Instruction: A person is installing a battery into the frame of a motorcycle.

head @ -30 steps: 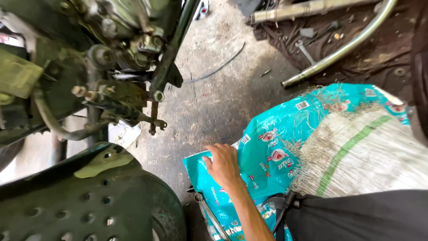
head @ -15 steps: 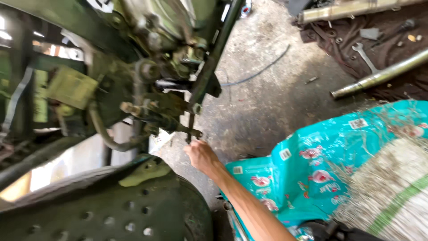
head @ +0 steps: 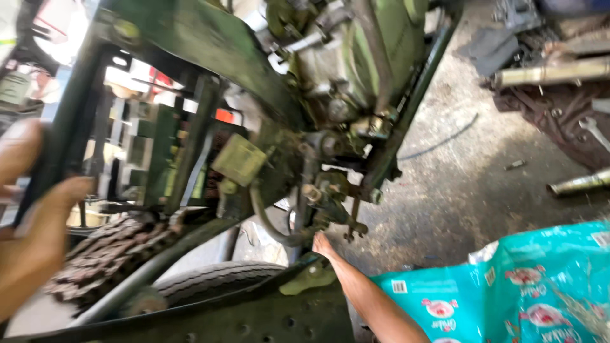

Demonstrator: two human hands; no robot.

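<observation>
You are in a vehicle repair workshop: a greasy green chassis (head: 210, 44), a tyre (head: 216, 279), a spanner (head: 594, 130) and pipes (head: 549, 73) on stained concrete floor (head: 457, 197).

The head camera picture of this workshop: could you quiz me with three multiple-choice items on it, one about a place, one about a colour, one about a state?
1. Where is the right hand?
A. Up under the greasy linkage of the green machine
B. Flat on the printed sack
C. On the wrench

2. What colour is the printed sack at lower right?
A. Red
B. Teal
C. Black

3. What is the left hand doing?
A. Hanging free of everything
B. Gripping a dark frame bar
C. Lying on the tyre

Answers:
1. A, the forearm rises from the bottom edge and the fingers end just under the linkage.
2. B, the sack is teal with small pink and white prints.
3. B, its blurred fingers wrap around the bar at the left edge.
</observation>
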